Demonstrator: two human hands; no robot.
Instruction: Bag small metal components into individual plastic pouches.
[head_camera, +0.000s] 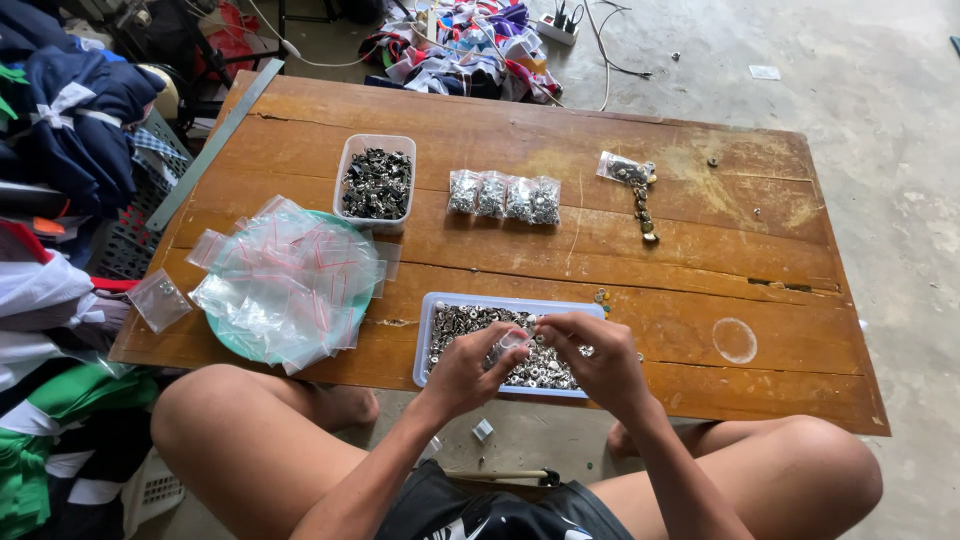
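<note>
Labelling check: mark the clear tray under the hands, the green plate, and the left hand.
Clear plastic tray of silver fasteners (436, 305), head view, bare rim.
Green round plate (224, 340), head view, edge.
Left hand (465, 372), head view, back.

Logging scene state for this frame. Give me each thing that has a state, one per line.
left hand: closed on small clear bag
right hand: fingers pinched at the bag's mouth
near tray: open, full of silver metal parts
far tub: open, full of dark metal parts
four filled bags: in a row
bag by far edge: parts spilled beside it
empty bags: heaped on green plate
</note>
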